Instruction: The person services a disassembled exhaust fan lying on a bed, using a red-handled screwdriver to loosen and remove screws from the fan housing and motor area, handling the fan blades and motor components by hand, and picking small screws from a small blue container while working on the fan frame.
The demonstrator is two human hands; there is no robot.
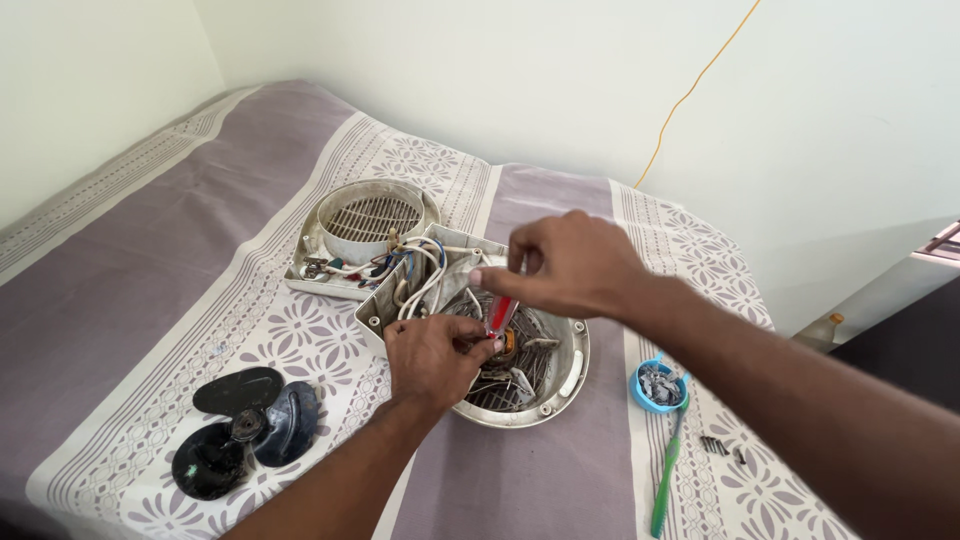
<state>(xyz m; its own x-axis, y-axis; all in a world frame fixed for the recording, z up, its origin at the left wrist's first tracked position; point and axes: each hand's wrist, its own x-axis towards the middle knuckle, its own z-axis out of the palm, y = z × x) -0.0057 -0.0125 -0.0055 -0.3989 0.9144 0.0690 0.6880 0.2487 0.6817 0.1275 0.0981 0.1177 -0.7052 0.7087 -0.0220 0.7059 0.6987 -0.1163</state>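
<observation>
The left hand (435, 355) is closed, fingertips pinched on a small part at the hub of the fan housing (560, 375); what it pinches is hidden by the fingers. The right hand (565, 265) is closed around the top of a red-handled screwdriver (499, 315), held near upright with its tip down at the hub, just beside the left fingertips.

The fan housing, a dirty white round shell with a metal grille inside, lies on the bed (120, 290) directly under both hands. A bundle of wires (420, 275) runs from its square rear section, just beyond the left hand, to a second grille panel (365, 235) lying farther off.

To the left of the left hand, well apart, lies a black fan blade (245, 430). To the right of the right forearm sit a blue cap holding small screws (657, 385), a green toothbrush (668, 470) and a few loose screws (715, 445) on the bedcover.

Risks, as judged:
- The screwdriver tip can slip off the fastener and strike the left fingertips, because they are touching the work point.
- The soft bed lets the housing rock under downward pressure.
- A freed screw can drop into the grille or the bedcover folds.
- The wires may snag if the housing shifts.
</observation>
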